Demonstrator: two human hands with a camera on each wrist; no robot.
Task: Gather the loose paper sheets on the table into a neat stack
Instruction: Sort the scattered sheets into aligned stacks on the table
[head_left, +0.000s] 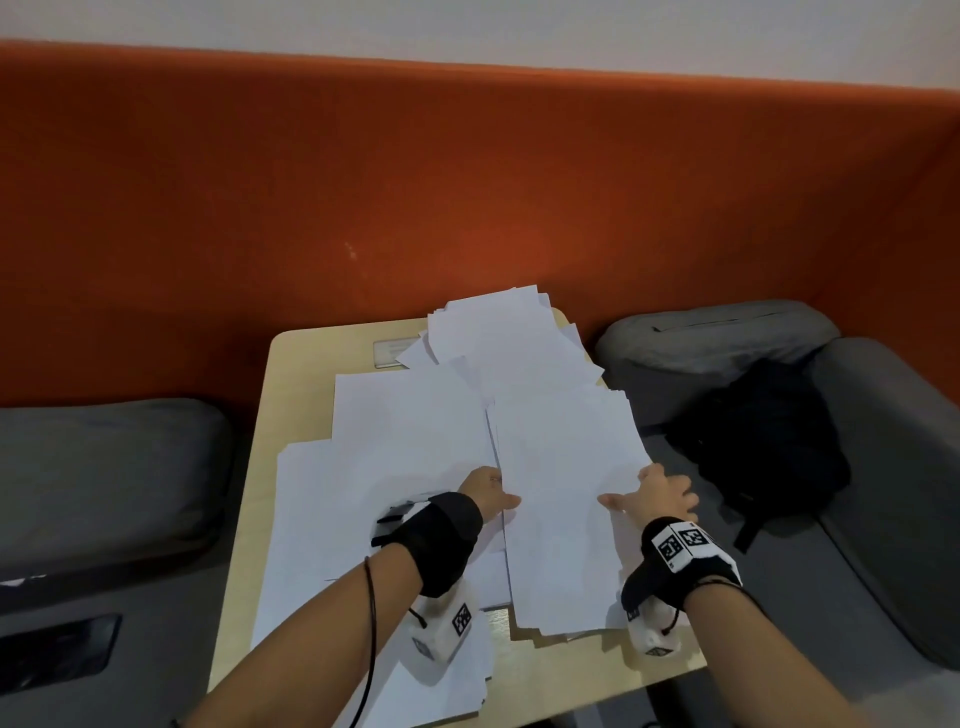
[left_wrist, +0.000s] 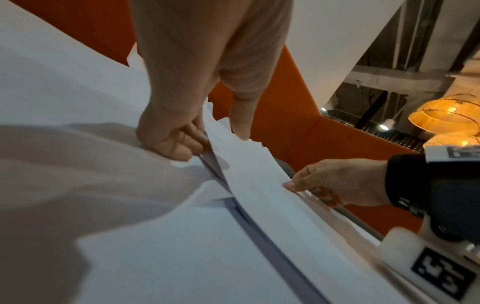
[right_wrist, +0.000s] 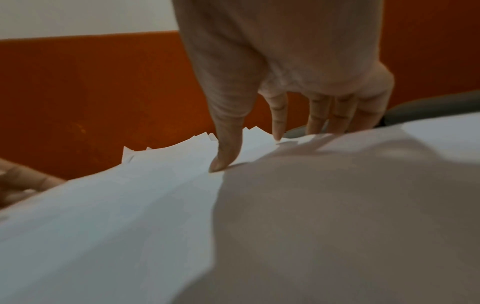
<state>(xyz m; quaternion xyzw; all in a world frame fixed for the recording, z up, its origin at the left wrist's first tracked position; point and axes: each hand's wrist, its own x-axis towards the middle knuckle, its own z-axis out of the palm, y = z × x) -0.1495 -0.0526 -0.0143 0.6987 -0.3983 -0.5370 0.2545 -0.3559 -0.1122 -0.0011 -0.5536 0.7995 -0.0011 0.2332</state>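
White paper sheets cover a small wooden table (head_left: 296, 374). A thick, uneven stack (head_left: 563, 514) lies on its right half, running from the near edge toward the middle. My left hand (head_left: 488, 491) pinches the stack's left edge (left_wrist: 259, 185), thumb on top and fingers (left_wrist: 176, 148) curled under it. My right hand (head_left: 652, 493) grips the right edge, its thumb (right_wrist: 221, 160) pressing on the top sheet (right_wrist: 130, 205) and the fingers reaching over the side. Loose sheets (head_left: 405, 426) lie to the left, and more (head_left: 498, 332) are fanned at the far end.
An orange padded wall (head_left: 467, 182) backs the table. Grey seat cushions stand on the left (head_left: 104, 467) and on the right (head_left: 893, 467); a black backpack (head_left: 769, 441) lies on the right one. A small card (head_left: 389, 353) lies on the far tabletop. A dark flat object (head_left: 57, 649) sits low left.
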